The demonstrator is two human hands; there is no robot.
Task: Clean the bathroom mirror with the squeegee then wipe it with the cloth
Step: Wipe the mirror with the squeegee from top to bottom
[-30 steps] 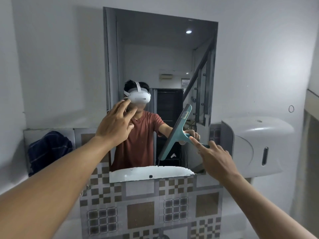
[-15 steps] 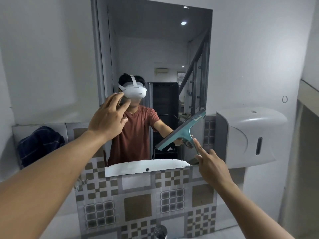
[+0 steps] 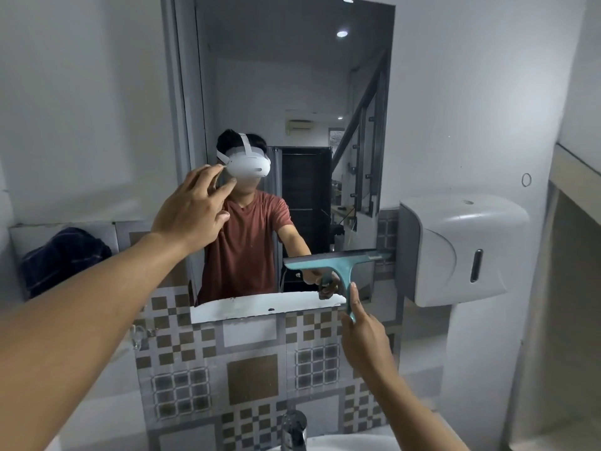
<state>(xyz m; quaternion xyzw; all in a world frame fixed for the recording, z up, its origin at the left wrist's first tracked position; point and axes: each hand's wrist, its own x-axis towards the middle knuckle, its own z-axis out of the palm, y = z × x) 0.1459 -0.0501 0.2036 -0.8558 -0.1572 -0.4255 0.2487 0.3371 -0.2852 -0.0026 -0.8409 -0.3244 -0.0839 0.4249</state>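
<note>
The tall mirror (image 3: 292, 76) hangs on the white wall straight ahead and reflects a person in a red shirt. My right hand (image 3: 364, 336) grips the handle of a teal squeegee (image 3: 338, 260). Its blade lies nearly level against the lower right part of the glass, close to the bottom edge. My left hand (image 3: 192, 209) is raised against the mirror's left side at mid height, fingers apart, holding nothing. A dark blue cloth (image 3: 65, 258) lies bunched on the ledge at the far left.
A white paper dispenser (image 3: 455, 249) juts from the wall just right of the mirror, close to the squeegee's end. Patterned tiles (image 3: 253, 379) cover the wall below the glass. A chrome tap (image 3: 294, 428) and the basin rim (image 3: 351, 442) sit at the bottom.
The squeegee has swung from steeply tilted to nearly level and moved down and right toward the mirror's lower corner. My left hand stays at the mirror's left side.
</note>
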